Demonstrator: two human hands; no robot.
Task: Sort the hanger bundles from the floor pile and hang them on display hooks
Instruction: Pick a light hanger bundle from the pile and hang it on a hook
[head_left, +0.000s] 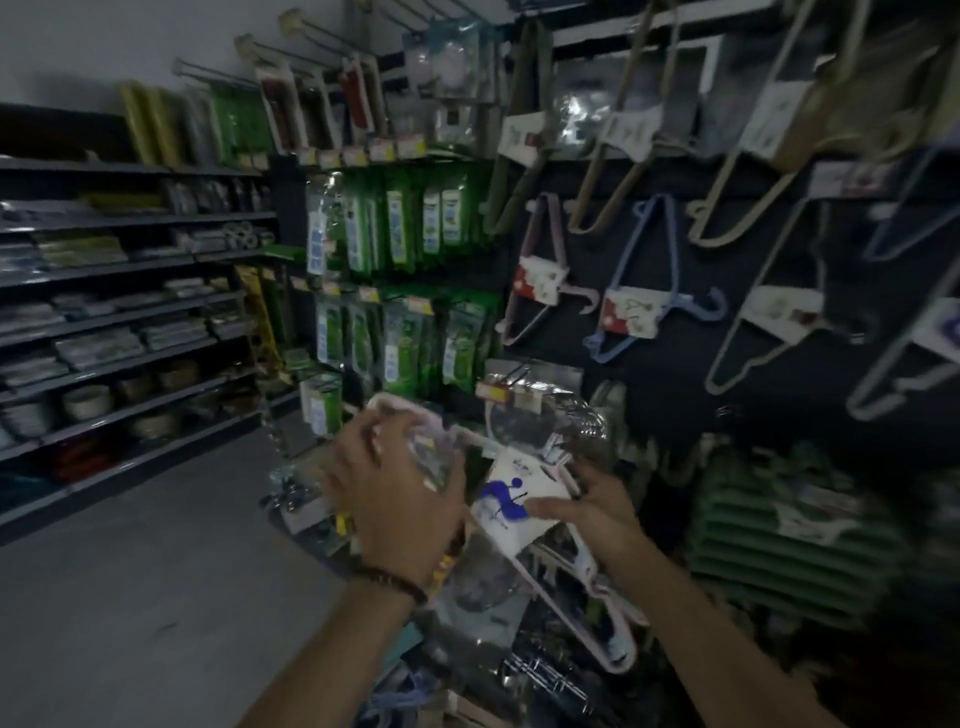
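A person stands by a dark wall (675, 415) in a shop and holds a hanger bundle (605, 618) up in the air with both hands. The hangers are pale pink and slant down to the right. A white card (506, 525) with a blue shape on it is wrapped around the middle.

The left hand (400, 493) grips the top end of the bundle, where there is some shiny clear plastic. Its fingers are curled over that end. A bead bracelet (395, 579) sits on that wrist. The right hand (597, 512) grips the middle of the bundle. Its thumb lies across the card and its fingers go round behind.

Under the hands is a pile (519, 675) of more packs. It is dark and blurry, so I cannot tell what each one is.

On the wall hang other bundles: a pink one (535, 280), a blue one (644, 301), white ones (769, 322) and tan ones (623, 130) higher up. Green packs (415, 223) hang just left of them. Long metal hooks (311, 36) stick out near the top. Shelves (130, 312) full of goods stand far to the left, above a grey floor (130, 597). A green stack (779, 519) sits low on the right.
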